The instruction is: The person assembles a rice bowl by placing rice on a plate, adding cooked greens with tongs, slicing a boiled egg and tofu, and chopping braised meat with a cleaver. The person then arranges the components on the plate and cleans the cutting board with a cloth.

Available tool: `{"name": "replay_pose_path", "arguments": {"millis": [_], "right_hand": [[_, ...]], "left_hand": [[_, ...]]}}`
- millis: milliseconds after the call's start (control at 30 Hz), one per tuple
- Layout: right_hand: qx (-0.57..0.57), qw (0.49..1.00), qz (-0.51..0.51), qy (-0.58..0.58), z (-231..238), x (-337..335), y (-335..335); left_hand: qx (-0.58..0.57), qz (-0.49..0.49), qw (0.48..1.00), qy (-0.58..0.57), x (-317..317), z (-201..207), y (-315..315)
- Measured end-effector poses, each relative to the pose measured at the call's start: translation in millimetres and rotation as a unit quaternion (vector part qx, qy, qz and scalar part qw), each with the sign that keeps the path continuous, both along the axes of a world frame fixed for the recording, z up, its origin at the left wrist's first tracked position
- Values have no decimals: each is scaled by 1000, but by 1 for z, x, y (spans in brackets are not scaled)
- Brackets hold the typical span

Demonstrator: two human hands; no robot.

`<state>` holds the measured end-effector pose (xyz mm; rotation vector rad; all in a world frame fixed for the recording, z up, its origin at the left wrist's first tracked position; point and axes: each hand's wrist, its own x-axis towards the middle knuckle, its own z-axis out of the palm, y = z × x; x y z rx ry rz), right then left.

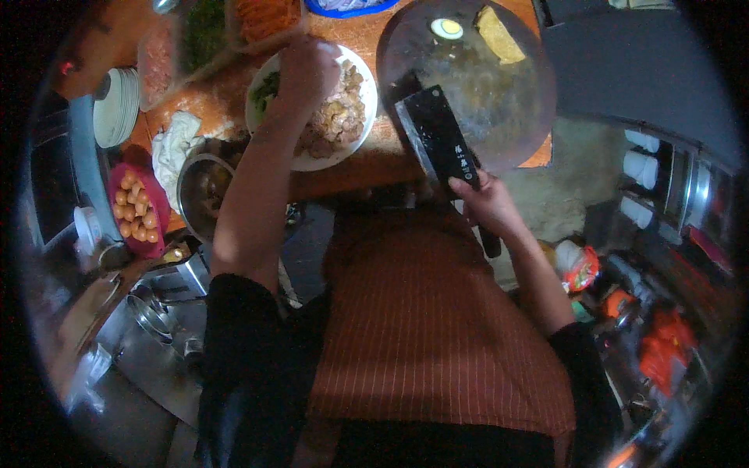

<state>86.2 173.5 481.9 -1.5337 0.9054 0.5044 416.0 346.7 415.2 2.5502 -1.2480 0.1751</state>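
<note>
My right hand (490, 201) is wrapped round the handle of a cleaver (438, 132), whose broad dark blade is tilted at the near left edge of a round chopping board (507, 117). On the far part of that board lie a cut boiled egg (447, 29) and a yellow flat piece of food (499, 35). My left hand (310, 70) is over a white plate (367, 117) holding chopped brown meat (337, 121) and some green leaves (267, 90). Blur and the back of the hand hide its fingers, so its grip does not show.
Tubs of shredded carrot (265, 19), greens (204, 31) and pink food (157, 62) stand at the far left. Nearer are stacked plates (117, 109), a white cloth (175, 144), a metal bowl (204, 183) and a pink basket of brown eggs (136, 207).
</note>
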Motion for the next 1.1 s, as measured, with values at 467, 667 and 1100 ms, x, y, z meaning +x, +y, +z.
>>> {"name": "replay_pose_path", "arguments": {"millis": [467,667,1100], "right_hand": [[-436,884,152,-79,7,0,-55],[-545,802,211,-123,-17,12,-94],[-604,697,313,-225,-31,23,-129]], "left_hand": [[-152,46,987,17,-55,-6,61],[-89,122,985,-85,-74,-10,91],[-464,240,826,211,-131,-6,68]]}}
